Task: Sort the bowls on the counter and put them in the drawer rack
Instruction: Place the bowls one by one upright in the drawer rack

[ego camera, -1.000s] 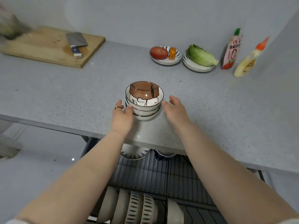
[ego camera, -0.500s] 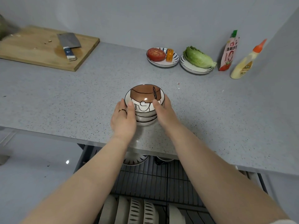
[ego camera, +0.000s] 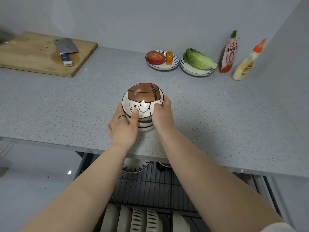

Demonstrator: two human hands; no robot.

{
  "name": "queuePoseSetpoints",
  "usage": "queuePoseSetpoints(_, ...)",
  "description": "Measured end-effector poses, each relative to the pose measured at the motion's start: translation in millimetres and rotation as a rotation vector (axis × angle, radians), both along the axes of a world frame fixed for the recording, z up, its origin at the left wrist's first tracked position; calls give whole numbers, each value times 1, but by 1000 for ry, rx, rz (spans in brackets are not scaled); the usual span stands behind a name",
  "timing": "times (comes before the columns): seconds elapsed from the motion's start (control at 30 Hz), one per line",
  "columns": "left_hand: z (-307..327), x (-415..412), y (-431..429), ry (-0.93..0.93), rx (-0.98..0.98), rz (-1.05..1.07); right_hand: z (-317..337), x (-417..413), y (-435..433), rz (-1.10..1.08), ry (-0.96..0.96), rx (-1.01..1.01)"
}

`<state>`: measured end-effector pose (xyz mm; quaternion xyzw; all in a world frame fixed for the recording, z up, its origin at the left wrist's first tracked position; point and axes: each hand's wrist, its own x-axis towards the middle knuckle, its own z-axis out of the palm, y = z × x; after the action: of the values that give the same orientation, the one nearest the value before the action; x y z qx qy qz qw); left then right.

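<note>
Fingers [ego camera: 134,114]: both sets are curled round the stack of bowls [ego camera: 142,97]. Each thumb is hooked over the top rim, the left at 7 o'clock and the right at 4 o'clock.
Left hand [ego camera: 122,126]: it clasps the 9 o'clock side of the stack, with the fingers wrapped low round the wall. How far they reach behind is hidden.
Right hand [ego camera: 163,114]: it clasps the 3 o'clock side, and the fingertips show at the far edge of the rim.
Why held so: thumbs on top and fingers at the sides clamp the nested bowls as one, likely so the whole stack lifts without sliding apart.
Drawer rack [ego camera: 150,185]: it stands pulled out at 6 o'clock from the stack, below the counter edge. Its wire floor is partly bare, so it is ready to take the bowls.
Plates [ego camera: 138,218]: they stand on edge in the nearest row of the rack.
Patterned dish [ego camera: 135,165]: it sits at the back of the rack, half hidden under the counter.
Counter [ego camera: 66,106]: the stack stands on it near the front edge, just above the rack.
Step, as judged: gripped but not yet lifted.
Cutting board [ego camera: 33,54]: it lies at 10 o'clock, well apart, with a cleaver [ego camera: 66,49] on it.
Tomato plate [ego camera: 162,64] and lettuce plate [ego camera: 195,71]: at 1 o'clock, by the wall.
Sauce pouch [ego camera: 229,54] and squeeze bottle [ego camera: 245,64]: at 2 o'clock, the farthest things.
</note>
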<state>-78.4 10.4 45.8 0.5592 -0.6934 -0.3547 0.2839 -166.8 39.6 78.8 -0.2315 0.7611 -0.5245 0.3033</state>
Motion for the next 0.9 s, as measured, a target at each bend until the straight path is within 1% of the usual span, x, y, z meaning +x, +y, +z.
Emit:
queuePoseSetpoints(0.07,1,2,2,-9,-64,3,2,3,1,-14,2,-8)
queuePoseSetpoints(0.17,10,2,4,-18,-122,8,9,4,3,-22,-45,-127)
queuePoseSetpoints(0.23,19,2,8,65,-168,6,16,3,12,9,-128,-240)
queuePoseSetpoints(0.27,26,1,11,166,-175,-18,18,0,19,35,-174,-289)
queuePoseSetpoints(0.33,39,-2,26,444,-103,-107,20,-8,37,74,-270,-354)
queuePoseSetpoints(0.37,43,-3,36,554,-52,-145,20,-12,46,91,-323,-380)
queuePoseSetpoints(0.4,44,-5,46,622,-7,-168,19,-18,59,106,-376,-409)
queuePoseSetpoints(0.47,38,-8,65,698,75,-187,18,-30,85,144,-433,-464)
queuePoseSetpoints(0.57,23,-14,96,773,242,-274,11,-45,136,231,-398,-425)
queuePoseSetpoints(0.63,9,-16,113,766,352,-371,0,-53,169,269,-359,-340)
queuePoseSetpoints(0.7,-7,-20,133,685,468,-487,-15,-61,202,248,-345,-222)
queuePoseSetpoints(0.8,-39,-17,166,479,591,-642,-38,-78,246,132,-317,35)
queuePoseSetpoints(0.83,-50,-13,174,399,618,-655,-46,-83,257,99,-277,126)
queuePoseSetpoints(0.9,-72,-2,184,188,592,-632,-67,-90,271,70,-204,294)
